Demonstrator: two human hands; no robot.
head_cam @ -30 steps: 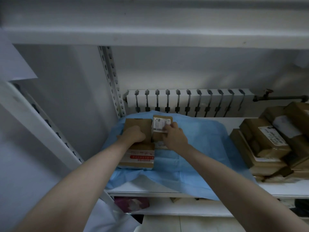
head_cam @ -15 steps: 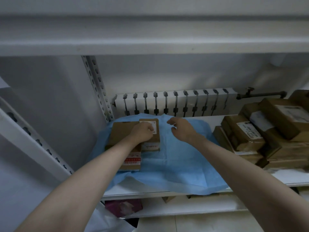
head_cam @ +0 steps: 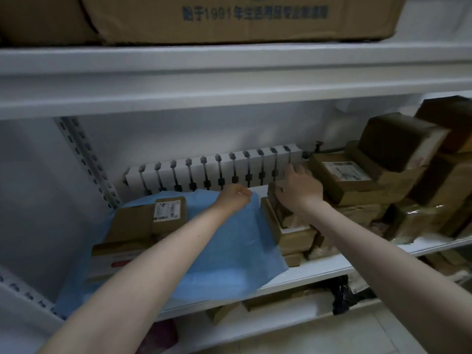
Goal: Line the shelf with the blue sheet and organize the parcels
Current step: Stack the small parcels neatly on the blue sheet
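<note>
A blue sheet [head_cam: 229,254] covers the left part of the white shelf [head_cam: 319,270], its front edge hanging over the rim. Two brown parcels rest on it at the left: a small labelled one [head_cam: 168,210] at the back and a larger flat one [head_cam: 120,254] in front. My left hand [head_cam: 233,198] hovers over the sheet's far right corner with fingers curled and nothing in it. My right hand [head_cam: 297,189] rests on top of the nearest parcel [head_cam: 283,213] of the brown stack [head_cam: 378,195] on the right, fingers spread over it.
A big cardboard box [head_cam: 229,19] sits on the shelf above. A white radiator [head_cam: 217,172] runs along the wall behind. A perforated upright [head_cam: 86,162] stands at the left. More parcels lie on the lower shelf [head_cam: 281,300].
Both hands left the small labelled parcel and moved right. My right hand reached the stack of parcels. The view lifted and turned right.
</note>
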